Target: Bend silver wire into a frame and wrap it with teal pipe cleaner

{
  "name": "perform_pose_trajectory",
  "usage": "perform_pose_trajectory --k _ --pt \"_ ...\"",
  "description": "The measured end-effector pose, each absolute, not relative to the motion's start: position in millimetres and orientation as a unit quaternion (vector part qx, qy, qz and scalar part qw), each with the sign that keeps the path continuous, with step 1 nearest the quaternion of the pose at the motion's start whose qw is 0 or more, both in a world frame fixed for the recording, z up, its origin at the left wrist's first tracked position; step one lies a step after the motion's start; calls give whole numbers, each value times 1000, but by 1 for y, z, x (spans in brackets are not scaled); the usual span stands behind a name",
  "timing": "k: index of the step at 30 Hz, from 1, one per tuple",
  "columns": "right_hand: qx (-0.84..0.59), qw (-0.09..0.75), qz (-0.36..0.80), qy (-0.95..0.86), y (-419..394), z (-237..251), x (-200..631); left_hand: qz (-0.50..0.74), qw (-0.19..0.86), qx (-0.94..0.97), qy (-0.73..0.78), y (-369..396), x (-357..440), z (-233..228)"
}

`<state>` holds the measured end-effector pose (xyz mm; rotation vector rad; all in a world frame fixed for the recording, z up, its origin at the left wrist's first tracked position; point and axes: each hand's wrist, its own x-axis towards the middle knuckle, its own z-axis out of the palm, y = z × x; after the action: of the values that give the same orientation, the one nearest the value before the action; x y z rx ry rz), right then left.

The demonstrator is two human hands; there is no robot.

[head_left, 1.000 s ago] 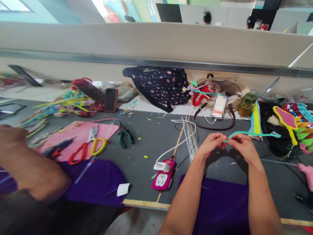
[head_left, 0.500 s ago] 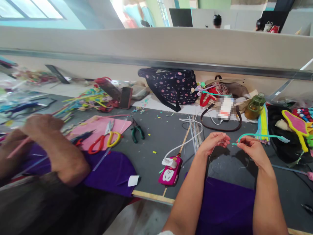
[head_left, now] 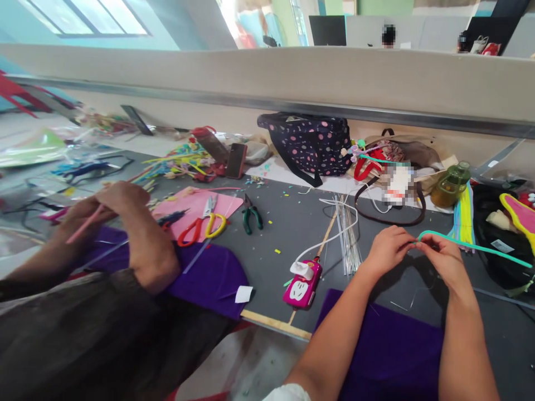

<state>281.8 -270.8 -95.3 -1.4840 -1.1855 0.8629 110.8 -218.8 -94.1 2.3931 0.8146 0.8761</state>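
Observation:
At the right of the head view, a mint-green pipe cleaner [head_left: 480,246] arches out from my fingers, its long tail reaching toward the right edge. My right hand [head_left: 443,257] pinches it close to one end. The fingertips of my left hand [head_left: 389,249] are closed at that same end, touching my right fingertips. Fingers cover the twisted tip. Below my hands, thin clear strands or wires [head_left: 412,301] show over the grey table [head_left: 271,278]; where they run is hard to make out. A purple cloth [head_left: 388,356] lies beneath my forearms.
On the left a co-worker's hands [head_left: 121,200] hold a pink stem. Scissors [head_left: 203,225], pliers [head_left: 251,214] and a pink power strip [head_left: 303,283] lie between us. Wire stems [head_left: 348,239], a bottle [head_left: 451,184] and bundled pipe cleaners [head_left: 463,214] stand or lie beyond my hands.
My hands have come together; my left fingertips, earlier apart from the pipe cleaner's end, now meet it. The pipe cleaner's tail stretches further right. The whole view has swung slightly left.

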Motion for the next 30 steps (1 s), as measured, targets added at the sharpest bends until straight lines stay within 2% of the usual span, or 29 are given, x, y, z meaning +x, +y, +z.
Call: perform_pose_trajectory --k 5,10,19,30 --pt "-594 529 377 -475 -270 -95 282 325 225 869 299 -220 115 -97" --pt "-596 512 349 -511 -268 -92 281 343 220 859 309 -221 116 -98" --pt "-577 541 341 -507 -266 -90 273 376 196 842 333 -218 116 -101" --pt "-579 551 345 -491 -264 -92 272 427 241 815 308 -216 115 -102"
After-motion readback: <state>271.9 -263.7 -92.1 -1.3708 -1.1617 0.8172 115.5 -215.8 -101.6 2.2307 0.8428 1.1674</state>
